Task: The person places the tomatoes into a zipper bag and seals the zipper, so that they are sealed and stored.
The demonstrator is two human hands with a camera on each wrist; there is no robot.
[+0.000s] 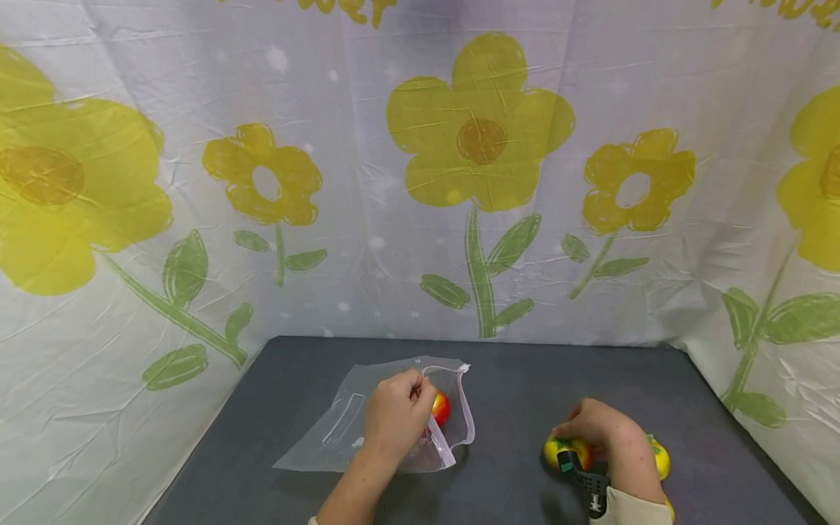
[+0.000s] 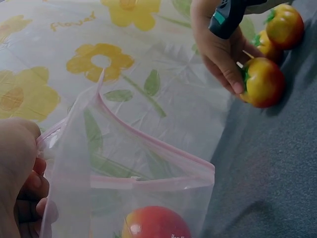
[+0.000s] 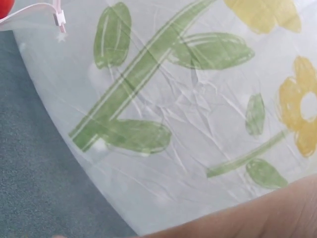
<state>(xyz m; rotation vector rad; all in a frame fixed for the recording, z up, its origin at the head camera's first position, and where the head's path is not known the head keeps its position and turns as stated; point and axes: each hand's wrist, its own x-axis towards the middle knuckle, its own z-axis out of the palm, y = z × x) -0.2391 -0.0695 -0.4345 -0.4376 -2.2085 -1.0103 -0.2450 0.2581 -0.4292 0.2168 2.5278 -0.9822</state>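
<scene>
My left hand (image 1: 396, 414) pinches the rim of a clear zip bag (image 1: 331, 430) with a pink zip edge. The bag's mouth gapes toward the right, and a red-and-yellow tomato (image 1: 441, 410) lies inside, also visible through the film in the left wrist view. Off to the right, my right hand (image 1: 607, 430) grips another tomato (image 1: 559, 452), yellow and red with green leaves on top. In the left wrist view its thumb and fingers (image 2: 229, 74) hold that tomato (image 2: 265, 83) near the stem, close over the table.
Beside my right wrist lie more yellow tomatoes (image 1: 660, 459), partly hidden by the arm. A dark device is strapped at that wrist. The dark grey table (image 1: 505, 386) ends at a white cloth (image 1: 367, 292) printed with yellow flowers, hanging behind and along the sides.
</scene>
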